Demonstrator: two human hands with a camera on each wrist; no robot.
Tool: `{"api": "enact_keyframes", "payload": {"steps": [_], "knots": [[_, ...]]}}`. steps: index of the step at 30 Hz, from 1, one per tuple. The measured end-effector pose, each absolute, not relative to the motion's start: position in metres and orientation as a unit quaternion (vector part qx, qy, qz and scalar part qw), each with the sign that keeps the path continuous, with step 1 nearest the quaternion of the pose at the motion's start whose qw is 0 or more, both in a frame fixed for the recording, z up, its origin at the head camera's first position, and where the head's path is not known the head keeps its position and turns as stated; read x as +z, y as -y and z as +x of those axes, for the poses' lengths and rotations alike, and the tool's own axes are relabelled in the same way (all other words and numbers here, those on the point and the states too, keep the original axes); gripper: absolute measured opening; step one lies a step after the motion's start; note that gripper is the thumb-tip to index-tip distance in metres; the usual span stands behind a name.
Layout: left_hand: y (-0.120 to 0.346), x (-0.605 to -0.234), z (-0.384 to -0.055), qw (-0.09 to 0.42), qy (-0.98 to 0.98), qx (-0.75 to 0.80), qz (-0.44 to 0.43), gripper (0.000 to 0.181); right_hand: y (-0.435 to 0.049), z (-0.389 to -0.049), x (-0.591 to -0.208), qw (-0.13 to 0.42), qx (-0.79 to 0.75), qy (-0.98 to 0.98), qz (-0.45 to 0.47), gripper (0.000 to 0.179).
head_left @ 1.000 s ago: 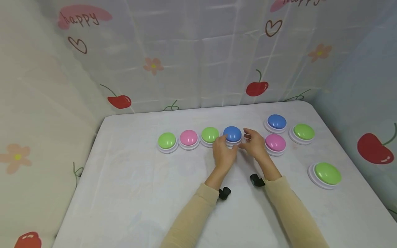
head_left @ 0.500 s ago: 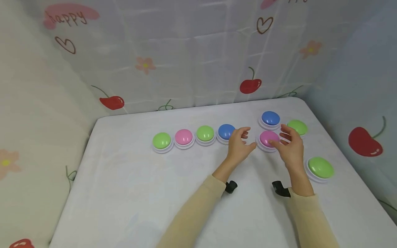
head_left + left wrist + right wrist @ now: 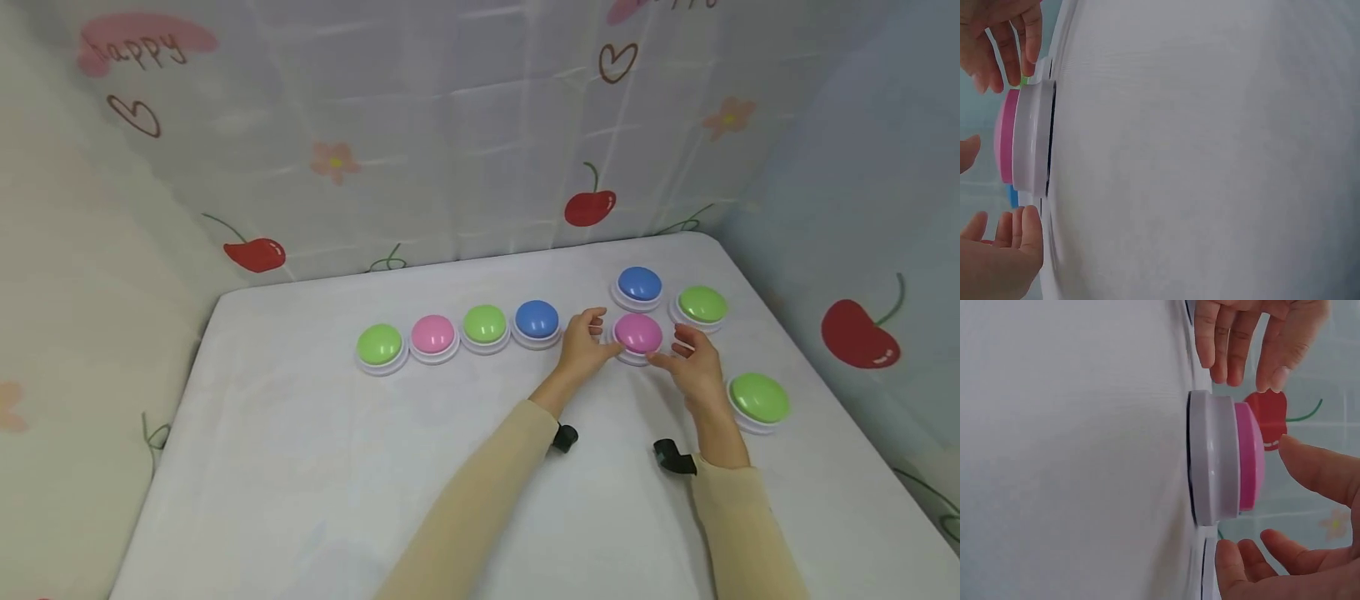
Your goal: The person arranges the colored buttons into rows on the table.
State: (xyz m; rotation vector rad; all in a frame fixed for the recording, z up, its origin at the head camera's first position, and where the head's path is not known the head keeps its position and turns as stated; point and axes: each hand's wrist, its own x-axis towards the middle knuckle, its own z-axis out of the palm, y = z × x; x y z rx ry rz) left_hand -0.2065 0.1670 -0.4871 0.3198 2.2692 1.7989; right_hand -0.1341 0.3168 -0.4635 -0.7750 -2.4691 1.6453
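A pink dome push button (image 3: pixel 637 332) on a white round base stands on the white table between my two hands. My left hand (image 3: pixel 582 347) is at its left side, fingers slightly bent and spread. At its right side is my right hand (image 3: pixel 696 368), thumb apart from the fingers. In the left wrist view small gaps show between the button's base (image 3: pixel 1034 137) and both hands' fingers. The right wrist view likewise shows the pink button (image 3: pixel 1249 456) flat on the table, with fingers on either side not touching it.
Left of my hands, a row holds a green button (image 3: pixel 379 344), a pink one (image 3: pixel 432 335), another green (image 3: pixel 484 325) and a blue one (image 3: pixel 536 320). Behind and to the right are a blue button (image 3: pixel 640 284), a green one (image 3: pixel 702 304) and a nearer green one (image 3: pixel 759 398).
Both hands left the blue button at the row's right end and moved right to either side of the pink button. The blue button stands beside the row's green one; the head view shifted slightly.
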Motion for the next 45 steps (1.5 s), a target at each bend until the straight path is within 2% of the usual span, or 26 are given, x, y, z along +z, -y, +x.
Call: {"api": "enact_keyframes", "payload": {"steps": [8, 13, 19, 25, 32, 45], "knots": [[-0.173, -0.499, -0.211, 0.155, -0.778, 0.600, 0.098, 0.062, -0.318, -0.141, -0.477, 0.009, 0.540, 0.799, -0.262, 0.077], [-0.174, -0.500, -0.212, 0.169, -0.796, 0.571, 0.105, 0.062, -0.316, -0.140, -0.480, 0.019, 0.549, 0.802, -0.234, 0.075], [-0.171, -0.501, -0.212, 0.145, -0.816, 0.548, 0.119, 0.055, -0.312, -0.137, -0.483, 0.043, 0.536, 0.813, -0.222, 0.073], [-0.165, -0.501, -0.210, 0.130, -0.823, 0.540, 0.118, 0.050, -0.311, -0.134, -0.481, 0.044, 0.503, 0.838, -0.207, 0.071], [-0.155, -0.493, -0.203, 0.086, -0.835, 0.521, 0.154, 0.048, -0.311, -0.129, -0.473, 0.046, 0.485, 0.854, -0.182, 0.074], [-0.098, -0.466, -0.189, 0.065, -0.808, 0.554, 0.188, 0.051, -0.279, -0.121, -0.446, 0.048, 0.492, 0.864, -0.092, 0.072]]}}
